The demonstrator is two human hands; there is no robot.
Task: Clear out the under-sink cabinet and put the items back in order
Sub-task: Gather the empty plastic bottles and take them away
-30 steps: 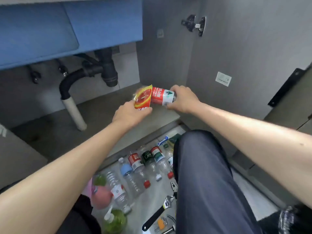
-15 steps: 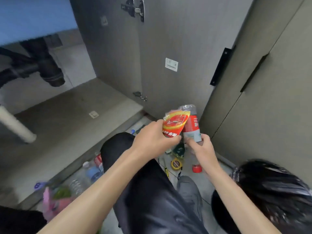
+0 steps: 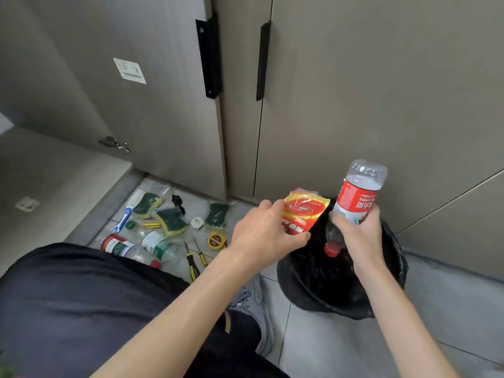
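Note:
My left hand (image 3: 263,236) grips a red and yellow packet (image 3: 302,211). My right hand (image 3: 357,233) holds a clear plastic bottle (image 3: 360,192) with a red label upside down, its red cap (image 3: 331,251) pointing down. Both hands hover over a bin lined with a black bag (image 3: 381,296) that stands on the floor by the closed cabinet doors. On the floor in front of the open cabinet lie sponges (image 3: 170,221), two bottles (image 3: 155,245), a yellow tape measure (image 3: 215,240), screwdrivers (image 3: 192,264) and a toothbrush (image 3: 122,221).
The cabinet's bare floor (image 3: 54,181) is at the left, with its door (image 3: 152,105) swung open. My knee in dark trousers (image 3: 81,309) fills the lower left, my grey shoe (image 3: 261,309) beside the bin. Grey floor tiles (image 3: 341,350) lie to the lower right.
My view and both hands have swung right and down from the cabinet to above the black bin. The bottle has been turned cap-down.

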